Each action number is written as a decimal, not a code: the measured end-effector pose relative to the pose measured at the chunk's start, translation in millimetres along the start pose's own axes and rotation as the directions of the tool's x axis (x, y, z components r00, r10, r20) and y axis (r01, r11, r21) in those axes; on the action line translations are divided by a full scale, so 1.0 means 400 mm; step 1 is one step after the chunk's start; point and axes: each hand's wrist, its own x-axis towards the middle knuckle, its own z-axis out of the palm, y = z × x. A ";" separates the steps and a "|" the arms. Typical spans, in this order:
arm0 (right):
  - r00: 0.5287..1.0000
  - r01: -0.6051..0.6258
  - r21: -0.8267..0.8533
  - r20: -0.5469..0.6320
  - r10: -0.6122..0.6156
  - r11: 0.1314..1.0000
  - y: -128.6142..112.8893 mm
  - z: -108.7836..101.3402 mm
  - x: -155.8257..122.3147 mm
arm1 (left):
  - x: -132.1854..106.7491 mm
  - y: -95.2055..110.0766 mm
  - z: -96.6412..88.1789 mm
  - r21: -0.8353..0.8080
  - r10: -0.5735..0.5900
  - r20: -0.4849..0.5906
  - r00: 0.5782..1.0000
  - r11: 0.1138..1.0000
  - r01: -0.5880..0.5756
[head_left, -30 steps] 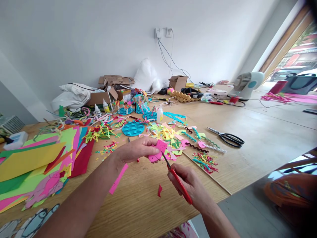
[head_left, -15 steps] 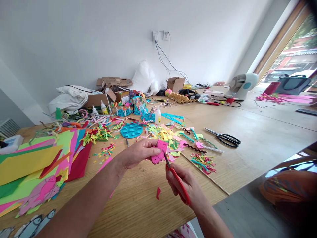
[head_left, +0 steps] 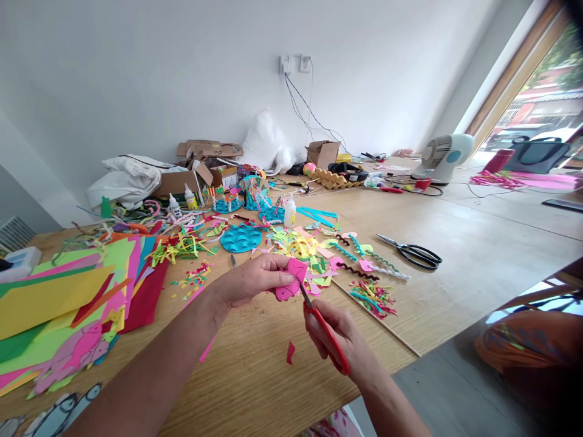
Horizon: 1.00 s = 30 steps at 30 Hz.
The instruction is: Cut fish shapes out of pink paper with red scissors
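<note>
My left hand (head_left: 262,278) pinches a small piece of bright pink paper (head_left: 291,284) with dark lines drawn on it, held above the wooden table. My right hand (head_left: 339,337) grips red-handled scissors (head_left: 331,345), fingers through the loops. The blades meet the right edge of the pink paper; how far apart they are is hard to see. Under the hands a small red paper scrap (head_left: 290,352) lies on the table. Just beyond them is a heap of yellow, green and pink paper scraps (head_left: 298,244).
Coloured paper sheets (head_left: 50,297) with pink fish cutouts (head_left: 84,349) cover the left side. Black-handled scissors (head_left: 416,256), a thin stick (head_left: 378,318) and twisted pipe cleaners (head_left: 359,272) lie to the right. A glue bottle (head_left: 290,212) and a blue scalloped disc (head_left: 241,238) stand further back.
The scissors and my right hand have shifted very slightly left, with the blades further onto the pink paper. My left hand keeps its hold almost unmoved.
</note>
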 end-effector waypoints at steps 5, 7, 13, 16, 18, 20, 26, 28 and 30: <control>1.000 -0.010 0.014 -0.014 0.011 1.000 0.004 0.003 -0.001 | 0.002 -0.004 -0.001 -0.016 0.011 0.017 1.000 1.000 -0.011; 1.000 -0.007 0.023 -0.023 0.008 1.000 0.004 0.005 -0.002 | 0.002 -0.004 0.001 -0.015 0.019 0.024 1.000 1.000 -0.019; 0.999 -0.020 0.045 -0.034 0.022 0.999 -0.001 0.006 -0.002 | 0.003 -0.007 0.000 0.009 0.006 0.015 1.000 1.000 -0.006; 0.999 -0.025 0.033 -0.031 0.026 0.999 -0.004 0.003 -0.002 | 0.000 -0.001 -0.003 0.051 -0.028 0.000 1.000 0.998 0.028; 0.999 -0.031 0.024 -0.016 0.031 0.999 -0.004 0.001 -0.002 | -0.003 0.005 -0.005 0.091 -0.057 -0.015 0.998 0.994 0.058; 0.999 -0.033 0.019 0.002 0.033 0.999 -0.002 -0.002 -0.002 | -0.005 0.011 -0.008 0.111 -0.066 -0.047 0.997 0.991 0.071; 1.000 -0.006 0.056 0.002 0.006 0.998 0.007 0.005 0.000 | 0.001 0.005 0.003 0.032 -0.042 -0.107 0.993 0.998 0.046; 1.000 0.024 0.068 -0.014 -0.023 0.997 0.013 0.009 -0.001 | 0.005 -0.001 0.014 -0.012 -0.028 -0.133 0.991 1.000 0.026; 0.998 0.064 0.090 -0.023 -0.062 0.994 0.022 0.013 -0.002 | 0.008 -0.006 0.026 -0.045 -0.018 -0.166 0.986 0.999 0.010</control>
